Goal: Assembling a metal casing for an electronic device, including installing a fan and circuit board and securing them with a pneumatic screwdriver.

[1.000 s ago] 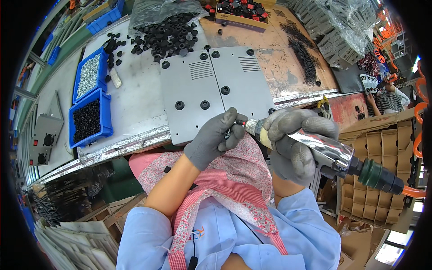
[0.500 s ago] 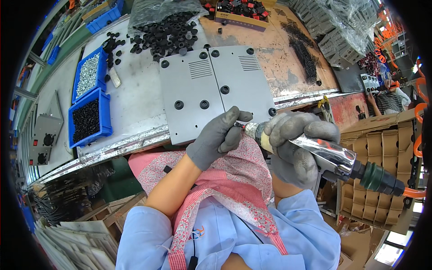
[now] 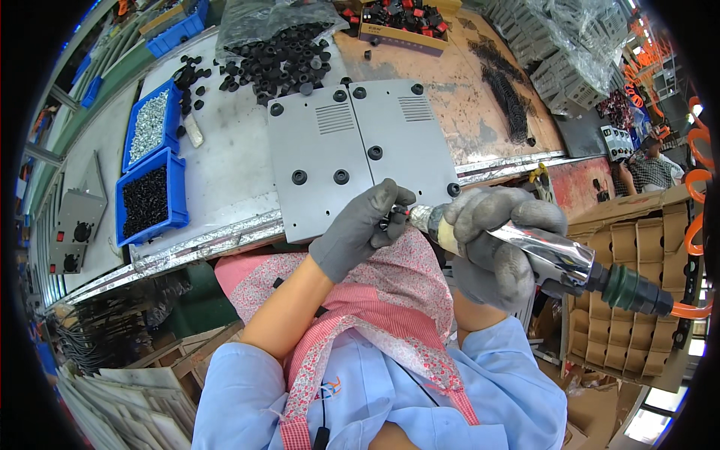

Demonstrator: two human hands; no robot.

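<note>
right hand (image 3: 495,247) round pneumatic screwdriver (image 3: 555,262) — left hand (image 3: 360,229) at tip

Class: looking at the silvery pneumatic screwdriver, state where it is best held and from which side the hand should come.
Grip the pneumatic screwdriver round its thick silver barrel, from the right, as the right hand does. The barrel is wide and round; the slim tip must stay free for the left hand.

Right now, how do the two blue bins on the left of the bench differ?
The farther blue bin holds pale, silvery small parts, while the nearer blue bin holds black ones. The farther bin lies beside the loose black rubber feet; the nearer one sits closer to the bench edge, left of the grey panels. Both are open, rectangular and well filled, apart from both gloved hands.
</note>
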